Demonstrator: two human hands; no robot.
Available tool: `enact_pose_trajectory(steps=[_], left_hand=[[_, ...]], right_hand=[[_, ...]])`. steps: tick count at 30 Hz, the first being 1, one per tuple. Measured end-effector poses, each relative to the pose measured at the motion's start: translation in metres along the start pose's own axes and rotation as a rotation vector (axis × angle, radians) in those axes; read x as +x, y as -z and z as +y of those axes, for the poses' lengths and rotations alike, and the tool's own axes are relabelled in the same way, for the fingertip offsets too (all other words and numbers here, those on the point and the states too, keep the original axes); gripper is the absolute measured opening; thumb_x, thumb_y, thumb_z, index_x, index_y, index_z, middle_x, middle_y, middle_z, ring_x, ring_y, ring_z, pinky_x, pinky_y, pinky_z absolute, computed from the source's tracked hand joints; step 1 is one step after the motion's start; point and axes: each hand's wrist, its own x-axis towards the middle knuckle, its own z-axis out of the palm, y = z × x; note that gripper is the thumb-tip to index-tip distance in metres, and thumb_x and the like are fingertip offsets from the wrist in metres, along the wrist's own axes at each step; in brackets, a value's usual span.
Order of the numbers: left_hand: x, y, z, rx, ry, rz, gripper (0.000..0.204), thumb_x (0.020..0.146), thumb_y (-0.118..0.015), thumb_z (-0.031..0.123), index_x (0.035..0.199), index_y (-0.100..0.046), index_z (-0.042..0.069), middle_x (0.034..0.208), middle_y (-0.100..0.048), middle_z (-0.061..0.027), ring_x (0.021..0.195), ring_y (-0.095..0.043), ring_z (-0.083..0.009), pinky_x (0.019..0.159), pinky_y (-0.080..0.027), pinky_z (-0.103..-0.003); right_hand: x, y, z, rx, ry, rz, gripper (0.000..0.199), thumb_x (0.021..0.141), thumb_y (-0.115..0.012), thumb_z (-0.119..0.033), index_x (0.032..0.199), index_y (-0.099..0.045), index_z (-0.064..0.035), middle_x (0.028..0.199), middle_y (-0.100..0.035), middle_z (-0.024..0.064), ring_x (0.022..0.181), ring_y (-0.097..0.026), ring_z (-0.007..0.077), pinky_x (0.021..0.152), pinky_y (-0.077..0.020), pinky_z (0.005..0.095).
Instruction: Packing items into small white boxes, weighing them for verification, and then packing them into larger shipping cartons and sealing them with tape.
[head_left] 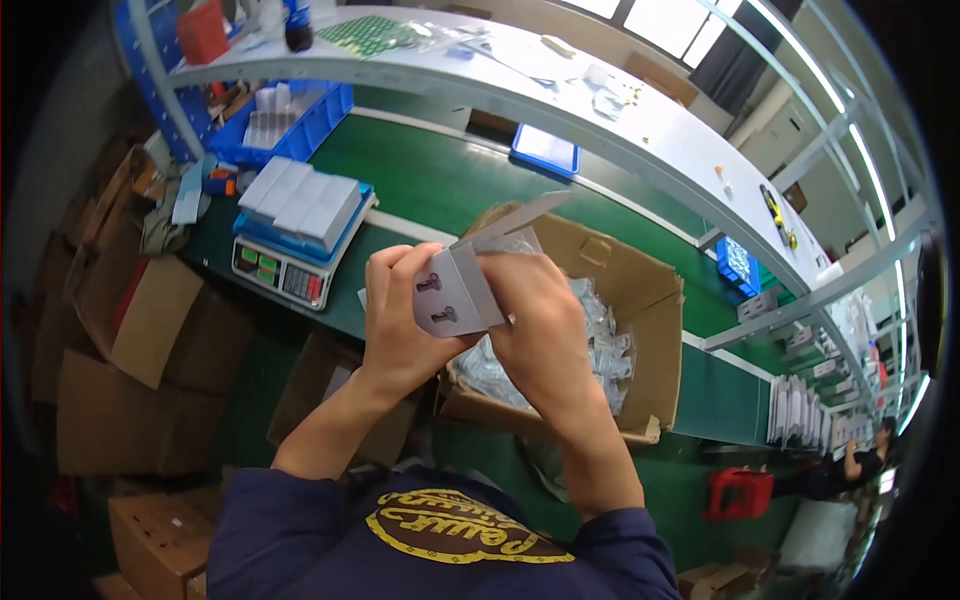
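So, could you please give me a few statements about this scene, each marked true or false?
1. The left hand holds a small white box. True.
2. The right hand is far from that box. False: it is at the box's open end.
3. A blue tray on the scale carries white cartons. True.
4. The large cardboard box holds red fabric. False: clear plastic packets show in it.
5. A red stool stands at the picture's right. True.

My one view looks from my head (the left of two fisheyes, edges bowing) down and forward, over my shirt (300,545), close onto my fingers (402,272), with the green bench (430,158) beyond.
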Motion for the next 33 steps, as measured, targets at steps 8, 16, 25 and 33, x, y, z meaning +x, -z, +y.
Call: enact_pose_trajectory(steps=[8,16,25,33], left_hand=[[-0.128,0.036,0.067,0.093,0.336,0.069,0.114,0.055,-0.092,0.020,0.146,-0.025,0.006,0.120,-0.037,-0.0200,0.107,-0.048,-0.0361,0.087,-0.046,-0.042],[-0.216,0.114,0.100,-0.115,0.508,-0.304,0.122,0.063,-0.088,0.017,0.153,-0.006,0.006,0.141,-0.028,-0.0269,0.129,-0.038,-0.0404,0.104,-0.038,-0.044],[-0.295,0.174,0.089,-0.676,0.857,-0.280,0.126,0.064,-0.087,0.024,0.155,0.000,0.015,0.134,-0.029,-0.0141,0.119,-0.039,-0.0260,0.096,-0.037,-0.037],[-0.283,0.282,0.003,-0.626,0.845,-0.488,0.078,0.065,-0.088,0.019,0.127,-0.041,0.010,0.130,-0.032,-0.0133,0.118,-0.048,-0.0283,0.098,-0.047,-0.039]], right_hand=[[-0.114,-0.043,-0.055,0.510,-0.273,-0.135,0.101,0.073,-0.082,-0.024,0.148,-0.016,-0.0069,0.138,-0.036,0.0171,0.130,-0.038,0.0276,0.108,-0.0317,0.0425],[-0.183,-0.079,-0.109,0.705,-0.612,-0.032,0.108,0.070,-0.085,-0.033,0.147,-0.015,-0.0046,0.138,-0.037,0.0145,0.123,-0.048,0.0266,0.102,-0.0413,0.0393],[-0.235,-0.109,-0.154,1.201,-0.647,-0.248,0.072,0.086,-0.066,-0.045,0.140,-0.038,-0.0059,0.137,-0.038,0.0185,0.126,-0.044,0.0314,0.105,-0.0375,0.0424],[-0.184,-0.206,-0.211,0.852,-0.586,-0.406,0.030,0.095,-0.054,-0.032,0.094,-0.062,-0.0034,0.134,-0.044,0.0215,0.121,-0.048,0.0306,0.100,-0.0372,0.0412]])
